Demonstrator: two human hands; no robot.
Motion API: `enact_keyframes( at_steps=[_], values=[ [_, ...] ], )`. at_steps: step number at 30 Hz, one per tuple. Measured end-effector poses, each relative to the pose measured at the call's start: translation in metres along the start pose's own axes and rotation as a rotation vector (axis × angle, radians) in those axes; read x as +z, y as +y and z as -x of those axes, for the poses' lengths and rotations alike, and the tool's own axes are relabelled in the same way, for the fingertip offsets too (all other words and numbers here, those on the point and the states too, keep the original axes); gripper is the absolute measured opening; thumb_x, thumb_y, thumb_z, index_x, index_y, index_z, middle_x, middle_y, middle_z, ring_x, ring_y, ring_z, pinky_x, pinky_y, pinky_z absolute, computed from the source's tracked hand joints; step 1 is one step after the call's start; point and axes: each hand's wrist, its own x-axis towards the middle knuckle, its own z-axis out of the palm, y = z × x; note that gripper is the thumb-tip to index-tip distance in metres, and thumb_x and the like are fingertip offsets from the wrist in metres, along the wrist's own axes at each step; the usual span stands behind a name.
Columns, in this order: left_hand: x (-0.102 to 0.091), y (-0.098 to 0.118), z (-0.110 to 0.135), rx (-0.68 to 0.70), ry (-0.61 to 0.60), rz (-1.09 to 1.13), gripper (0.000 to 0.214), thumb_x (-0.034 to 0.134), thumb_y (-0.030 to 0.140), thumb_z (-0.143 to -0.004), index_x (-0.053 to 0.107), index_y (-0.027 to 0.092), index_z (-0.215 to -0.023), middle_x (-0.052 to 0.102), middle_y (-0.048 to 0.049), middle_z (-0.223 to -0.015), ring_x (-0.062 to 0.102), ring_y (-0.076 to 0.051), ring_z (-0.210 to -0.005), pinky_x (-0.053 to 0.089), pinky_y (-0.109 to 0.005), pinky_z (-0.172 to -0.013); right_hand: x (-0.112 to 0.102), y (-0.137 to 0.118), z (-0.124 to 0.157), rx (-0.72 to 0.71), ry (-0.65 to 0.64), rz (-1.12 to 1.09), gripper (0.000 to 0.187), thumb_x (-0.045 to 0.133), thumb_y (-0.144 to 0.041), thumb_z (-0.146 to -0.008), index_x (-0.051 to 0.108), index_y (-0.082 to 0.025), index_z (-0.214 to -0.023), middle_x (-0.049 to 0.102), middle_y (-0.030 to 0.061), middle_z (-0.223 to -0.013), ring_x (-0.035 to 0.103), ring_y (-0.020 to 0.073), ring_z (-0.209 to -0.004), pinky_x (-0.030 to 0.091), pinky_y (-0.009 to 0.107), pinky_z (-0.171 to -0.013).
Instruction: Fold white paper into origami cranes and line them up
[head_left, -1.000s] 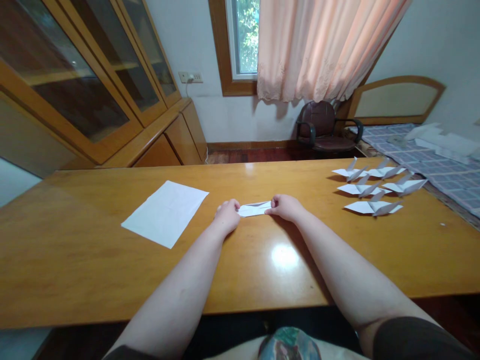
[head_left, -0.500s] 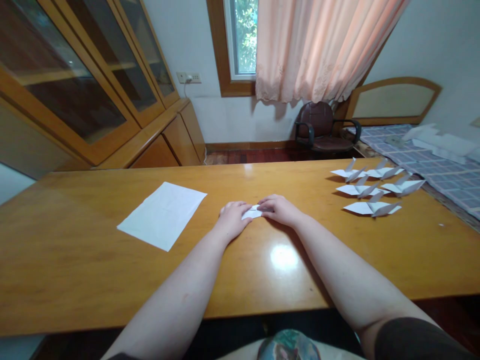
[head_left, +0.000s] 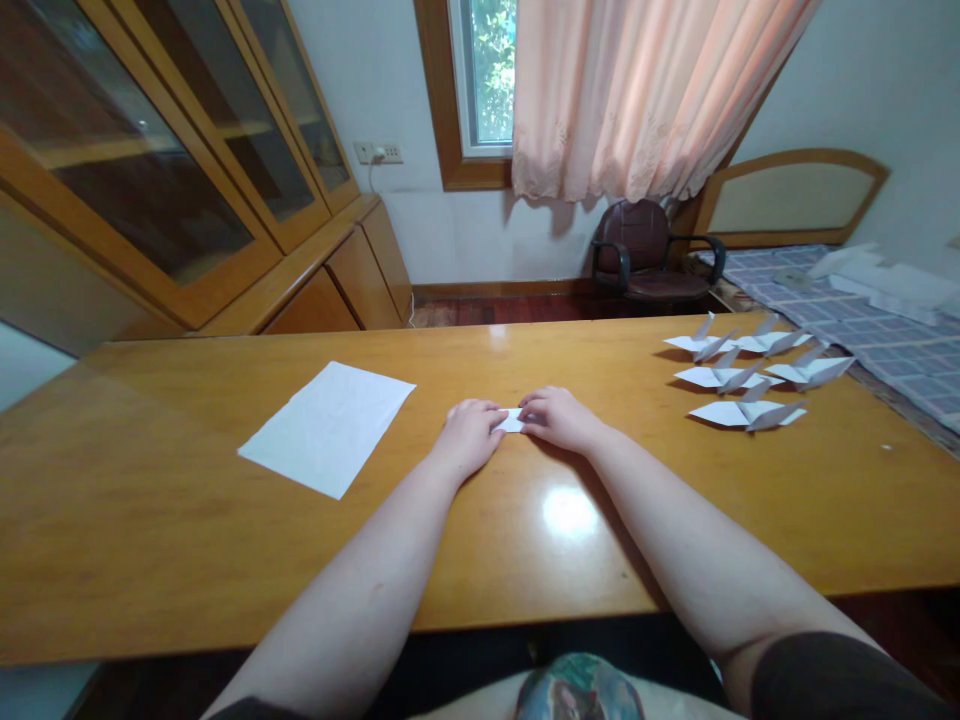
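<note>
A small piece of folded white paper point(head_left: 512, 421) lies on the wooden table between my two hands. My left hand point(head_left: 472, 432) grips its left end, thumb and fingers closed on it. At the opposite end, my right hand point(head_left: 556, 417) has its fingers bent and pressed on the paper. Both hands hide the paper's ends, so only its middle shows. To the left of my hands lies a flat white sheet point(head_left: 330, 428) with faint creases. Several folded paper cranes point(head_left: 750, 412) stand grouped toward the right end of the table.
The glossy wooden table point(head_left: 187, 560) spans the view. Behind it are a brown armchair point(head_left: 637, 250), a pink curtain point(head_left: 637, 100) and a glass-fronted cabinet point(head_left: 225, 290). A bed with a checked cover point(head_left: 810, 290) adjoins the right side. A tiny white scrap point(head_left: 886, 447) lies near the right edge.
Less of the folded paper shows between my hands, and it now looks like a narrower strip. My left hand has shifted slightly right; the cranes and flat sheet stay put.
</note>
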Motion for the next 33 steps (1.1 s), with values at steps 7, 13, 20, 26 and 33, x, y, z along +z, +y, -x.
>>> enact_keyframes(
  at_steps=[7, 13, 20, 26, 33],
  values=[
    [0.001, 0.000, -0.001, -0.017, 0.037, 0.052, 0.032, 0.057, 0.028, -0.084, 0.067, 0.027, -0.115, 0.066, -0.0038, -0.117, 0.054, -0.025, -0.110, 0.041, -0.040, -0.099, -0.001, -0.005, -0.001, 0.050, -0.001, -0.003, 0.015, 0.069, -0.030, -0.079, 0.069, -0.020, -0.090, 0.068, 0.0064, -0.095, 0.058, 0.0198, -0.090, 0.040, 0.032, -0.083],
    [0.003, -0.001, -0.002, -0.145, 0.108, 0.061, 0.044, 0.061, 0.028, -0.081, 0.061, 0.024, -0.125, 0.059, -0.0061, -0.129, 0.050, -0.026, -0.118, 0.039, -0.041, -0.103, -0.001, -0.011, -0.003, 0.191, 0.012, -0.077, 0.026, 0.076, -0.025, -0.070, 0.062, -0.017, -0.090, 0.065, 0.0043, -0.086, 0.054, 0.0159, -0.076, 0.038, 0.027, -0.069],
    [0.003, -0.001, -0.002, -0.127, 0.075, 0.064, 0.026, 0.055, 0.027, -0.086, 0.071, 0.030, -0.106, 0.064, -0.0021, -0.120, 0.053, -0.023, -0.113, 0.040, -0.038, -0.101, -0.002, -0.011, -0.002, 0.136, 0.007, -0.106, 0.026, 0.072, -0.022, -0.074, 0.067, -0.017, -0.099, 0.066, 0.0063, -0.093, 0.059, 0.0182, -0.085, 0.043, 0.030, -0.078],
    [0.002, -0.002, -0.004, -0.268, 0.106, 0.034, 0.031, 0.056, 0.030, -0.086, 0.064, 0.027, -0.117, 0.062, -0.0055, -0.123, 0.054, -0.024, -0.112, 0.041, -0.037, -0.099, 0.000, -0.008, -0.001, 0.134, -0.054, -0.172, 0.021, 0.062, -0.028, -0.085, 0.073, -0.019, -0.101, 0.064, 0.0083, -0.101, 0.061, 0.0180, -0.089, 0.046, 0.030, -0.085],
    [0.003, 0.001, -0.002, -0.398, 0.085, -0.056, 0.038, 0.049, 0.043, -0.089, 0.064, 0.019, -0.115, 0.063, -0.0125, -0.118, 0.053, -0.031, -0.112, 0.042, -0.043, -0.094, 0.004, -0.010, -0.002, 0.129, -0.060, -0.162, 0.022, 0.064, -0.028, -0.084, 0.073, -0.021, -0.103, 0.061, 0.0098, -0.108, 0.061, 0.0203, -0.096, 0.046, 0.034, -0.091]
  ],
)
